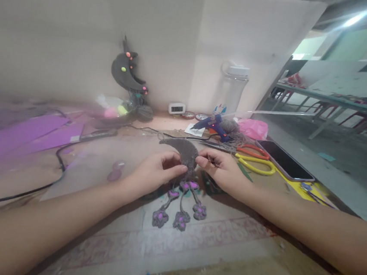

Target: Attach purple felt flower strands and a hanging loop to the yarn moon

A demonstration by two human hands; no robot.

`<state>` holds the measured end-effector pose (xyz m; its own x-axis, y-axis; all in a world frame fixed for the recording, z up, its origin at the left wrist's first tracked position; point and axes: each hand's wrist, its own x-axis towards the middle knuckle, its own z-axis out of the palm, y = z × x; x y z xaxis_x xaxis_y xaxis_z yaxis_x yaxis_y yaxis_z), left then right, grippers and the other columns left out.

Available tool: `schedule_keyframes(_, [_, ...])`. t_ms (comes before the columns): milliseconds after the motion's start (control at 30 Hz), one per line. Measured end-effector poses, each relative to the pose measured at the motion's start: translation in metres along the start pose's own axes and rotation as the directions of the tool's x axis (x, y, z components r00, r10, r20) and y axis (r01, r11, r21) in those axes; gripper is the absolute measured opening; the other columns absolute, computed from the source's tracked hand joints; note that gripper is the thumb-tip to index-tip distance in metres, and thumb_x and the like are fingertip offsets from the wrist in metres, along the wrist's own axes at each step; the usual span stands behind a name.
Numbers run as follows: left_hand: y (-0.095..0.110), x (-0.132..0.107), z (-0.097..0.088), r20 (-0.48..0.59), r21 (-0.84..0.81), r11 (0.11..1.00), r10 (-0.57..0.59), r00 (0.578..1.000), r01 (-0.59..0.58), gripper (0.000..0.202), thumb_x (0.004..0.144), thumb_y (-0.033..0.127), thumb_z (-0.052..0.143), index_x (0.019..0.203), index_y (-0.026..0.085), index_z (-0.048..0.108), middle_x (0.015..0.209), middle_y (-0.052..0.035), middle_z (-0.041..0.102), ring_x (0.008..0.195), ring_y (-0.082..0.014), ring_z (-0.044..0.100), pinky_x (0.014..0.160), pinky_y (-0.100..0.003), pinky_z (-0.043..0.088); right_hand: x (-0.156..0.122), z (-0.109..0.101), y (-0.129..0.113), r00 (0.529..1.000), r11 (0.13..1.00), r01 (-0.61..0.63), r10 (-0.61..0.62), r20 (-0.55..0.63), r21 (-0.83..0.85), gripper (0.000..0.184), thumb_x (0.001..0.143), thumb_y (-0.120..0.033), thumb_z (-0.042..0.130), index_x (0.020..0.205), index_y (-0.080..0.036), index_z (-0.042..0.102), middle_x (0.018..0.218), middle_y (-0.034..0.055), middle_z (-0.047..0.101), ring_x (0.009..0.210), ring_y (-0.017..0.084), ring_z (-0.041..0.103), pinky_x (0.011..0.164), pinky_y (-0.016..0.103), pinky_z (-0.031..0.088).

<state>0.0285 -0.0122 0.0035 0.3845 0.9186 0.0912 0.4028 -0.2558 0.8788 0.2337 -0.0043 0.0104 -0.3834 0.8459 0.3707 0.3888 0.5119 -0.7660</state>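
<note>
A grey yarn-wrapped crescent moon (185, 147) is held just above the table between my two hands. My left hand (164, 170) pinches its left edge between thumb and fingers. On the other side, my right hand (218, 166) has its thumb and fingertips closed at the moon's right edge, with some loose grey yarn by the fingers. Several strings hang from the moon toward me, carrying small purple hearts and grey flowers (181, 220) with purple centres that lie on the table.
A blue glue gun (212, 125), yellow-handled scissors (257, 165), orange-handled scissors (253, 151) and a phone (285, 160) lie at the right. Behind stand a clear bottle (232, 88), a small clock (176, 108) and another decorated moon (124, 73). Purple sheets (24, 139) and a black cord (59, 156) are left.
</note>
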Motion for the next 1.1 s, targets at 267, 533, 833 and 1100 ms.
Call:
schedule_keyframes(267, [-0.0007, 0.0005, -0.0024, -0.074, 0.123, 0.992, 0.018, 0.997, -0.008, 0.034, 0.082, 0.049, 0.057, 0.071, 0.017, 0.059, 0.067, 0.0012, 0.055, 0.06, -0.0126, 0.05, 0.055, -0.024, 0.037, 0.0018, -0.0008, -0.0065, 0.999, 0.994, 0.021, -0.018, 0.029, -0.107, 0.023, 0.088, -0.036, 0.051, 0.073, -0.019, 0.057, 0.064, -0.0011, 0.056, 0.062, 0.013, 0.052, 0.058, 0.023, 0.039])
schedule_keyframes(533, [0.0072, -0.0019, -0.0028, -0.048, 0.125, 0.991, 0.053, 0.997, -0.047, 0.029, 0.086, 0.036, 0.049, 0.064, 0.018, 0.053, 0.062, 0.002, 0.052, 0.061, -0.0127, 0.05, 0.058, -0.023, 0.039, 0.0007, -0.0003, -0.0071, 0.996, 0.994, -0.027, 0.035, 0.081, -0.108, 0.024, 0.089, -0.035, 0.049, 0.072, -0.019, 0.054, 0.059, -0.0028, 0.054, 0.057, 0.012, 0.05, 0.055, 0.022, 0.038])
schedule_keyframes(833, [-0.0009, 0.0022, -0.0018, -0.032, -0.087, 0.996, 0.023, 0.999, -0.026, 0.024, 0.087, 0.039, 0.05, 0.081, 0.018, 0.059, 0.072, 0.0003, 0.058, 0.064, -0.0126, 0.053, 0.058, -0.023, 0.041, 0.0029, 0.0013, 0.0008, 0.999, 0.997, 0.017, -0.02, -0.042, -0.069, 0.025, 0.09, -0.038, 0.048, 0.074, -0.02, 0.053, 0.061, -0.0029, 0.052, 0.058, 0.012, 0.05, 0.056, 0.024, 0.038])
schedule_keyframes(1100, [0.0019, 0.0015, -0.0029, -0.06, -0.06, 0.996, 0.057, 0.997, -0.061, 0.03, 0.088, 0.044, 0.052, 0.075, 0.018, 0.06, 0.073, -0.0004, 0.06, 0.069, -0.0134, 0.056, 0.065, -0.024, 0.044, 0.0017, 0.0006, -0.0026, 0.999, 0.995, 0.028, -0.031, -0.027, -0.095, 0.022, 0.09, -0.035, 0.049, 0.074, -0.02, 0.052, 0.061, -0.0028, 0.053, 0.058, 0.012, 0.05, 0.055, 0.023, 0.038])
